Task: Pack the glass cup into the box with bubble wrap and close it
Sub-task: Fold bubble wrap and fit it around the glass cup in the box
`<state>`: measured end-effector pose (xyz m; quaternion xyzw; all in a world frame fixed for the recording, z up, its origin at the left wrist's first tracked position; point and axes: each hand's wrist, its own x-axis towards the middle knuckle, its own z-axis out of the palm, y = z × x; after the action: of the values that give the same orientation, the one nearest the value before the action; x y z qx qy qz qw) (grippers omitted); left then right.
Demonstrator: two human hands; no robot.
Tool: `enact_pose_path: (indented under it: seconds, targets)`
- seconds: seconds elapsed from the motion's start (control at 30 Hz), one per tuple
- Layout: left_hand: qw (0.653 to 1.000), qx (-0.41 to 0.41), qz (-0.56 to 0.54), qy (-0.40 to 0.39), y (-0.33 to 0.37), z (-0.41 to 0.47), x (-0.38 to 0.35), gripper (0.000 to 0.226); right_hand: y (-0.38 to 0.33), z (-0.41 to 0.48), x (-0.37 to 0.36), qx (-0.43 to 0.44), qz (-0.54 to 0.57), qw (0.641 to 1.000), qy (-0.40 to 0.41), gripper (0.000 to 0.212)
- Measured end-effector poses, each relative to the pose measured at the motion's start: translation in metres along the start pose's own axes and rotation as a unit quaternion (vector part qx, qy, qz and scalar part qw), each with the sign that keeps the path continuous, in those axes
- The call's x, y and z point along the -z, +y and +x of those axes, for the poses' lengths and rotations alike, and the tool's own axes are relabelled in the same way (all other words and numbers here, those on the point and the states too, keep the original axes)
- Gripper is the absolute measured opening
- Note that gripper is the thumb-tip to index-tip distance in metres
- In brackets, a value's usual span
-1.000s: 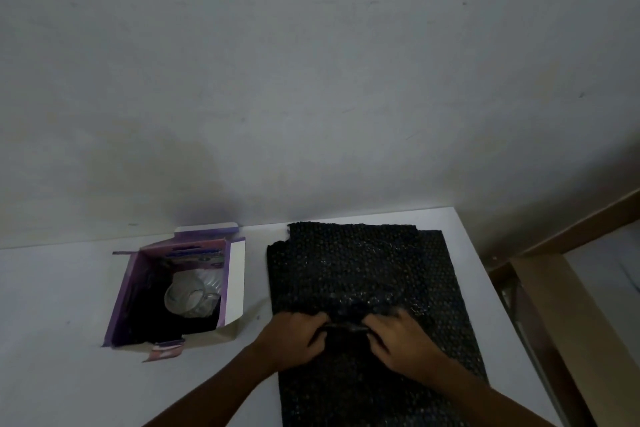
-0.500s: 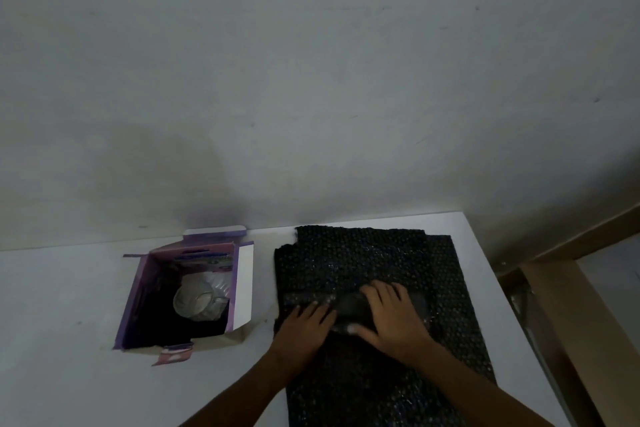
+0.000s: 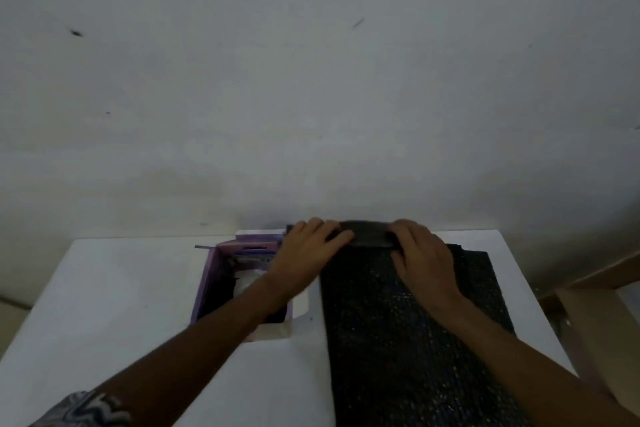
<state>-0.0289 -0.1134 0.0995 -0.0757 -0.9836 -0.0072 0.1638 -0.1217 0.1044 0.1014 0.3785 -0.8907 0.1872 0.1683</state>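
A long sheet of black bubble wrap (image 3: 398, 340) lies on the white table (image 3: 104, 305), running away from me. Its far end is a dark roll (image 3: 369, 236) near the table's back edge. My left hand (image 3: 308, 246) and my right hand (image 3: 420, 253) press down on the two ends of that roll, fingers curved over it. What is inside the roll is hidden. To the left stands an open purple box (image 3: 204, 284); a pale glassy cup (image 3: 246, 282) shows inside it, partly covered by my left forearm.
A grey wall rises right behind the table's back edge. Off the table's right side stands a brown cardboard box (image 3: 595, 322) with a wooden frame behind it. The table's right edge runs close to the bubble wrap.
Both hands have pushed the roll away from me, from the middle of the sheet to its far end. The camera has tilted down and moved closer.
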Motion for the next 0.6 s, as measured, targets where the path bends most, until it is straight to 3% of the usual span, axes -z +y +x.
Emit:
enact_pose_path:
  seconds: [0.13, 0.2, 0.37, 0.47, 0.6]
  targets:
    - [0.995, 0.002, 0.097, -0.011, -0.072, -0.046, 0.033, 0.053, -0.071, 0.026, -0.023, 0.079, -0.024, 0.995, 0.064, 0.031]
    - [0.989, -0.018, 0.137, -0.055, -0.096, -0.075, 0.038, 0.05, -0.105, 0.031, -0.043, 0.137, -0.041, 0.989, 0.045, 0.022]
    - [0.969, -0.019, 0.17, -0.181, -0.116, -0.125, 0.023, 0.04, -0.166, 0.032, -0.095, 0.184, -0.096, 0.975, -0.075, 0.015]
    - [0.961, 0.045, 0.167, -0.215, -0.113, -0.13, 0.006, 0.048, -0.191, 0.031, -0.112, 0.146, -0.148, 0.962, -0.18, 0.016]
    - [0.937, 0.094, 0.169, -0.29, -0.109, -0.127, -0.026, 0.05, -0.198, 0.029, -0.14, 0.096, -0.19, 0.936, -0.281, 0.037]
